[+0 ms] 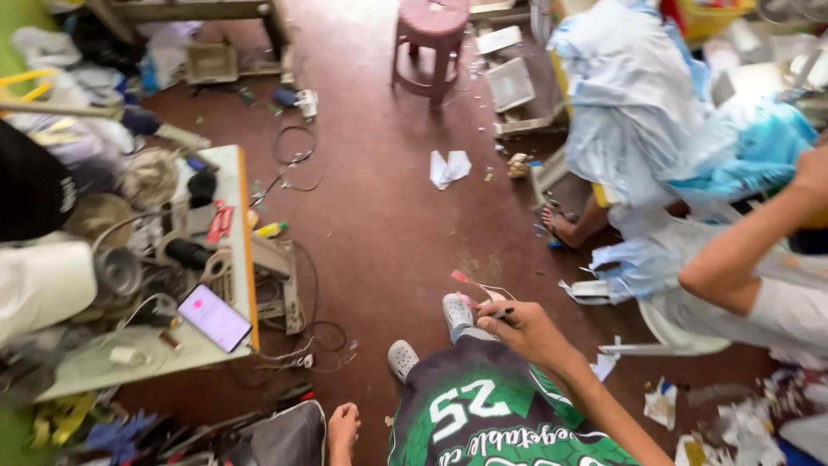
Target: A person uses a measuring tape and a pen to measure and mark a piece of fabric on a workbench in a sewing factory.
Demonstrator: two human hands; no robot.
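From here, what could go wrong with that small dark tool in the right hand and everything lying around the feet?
The right hand pinches a small dark tool over the knees; a slip could drop it among the paper scraps. Loose cables on the floor near the clogs might snag a foot. The lit phone overhangs the table edge.

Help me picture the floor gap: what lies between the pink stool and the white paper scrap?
In the head view, only bare dark red floor lies between the pink stool and the white paper scrap.

thin dark pen-like tool [503, 314] pinched level in right-hand fingers, small pink-and-white scrap [476, 287] just beyond it
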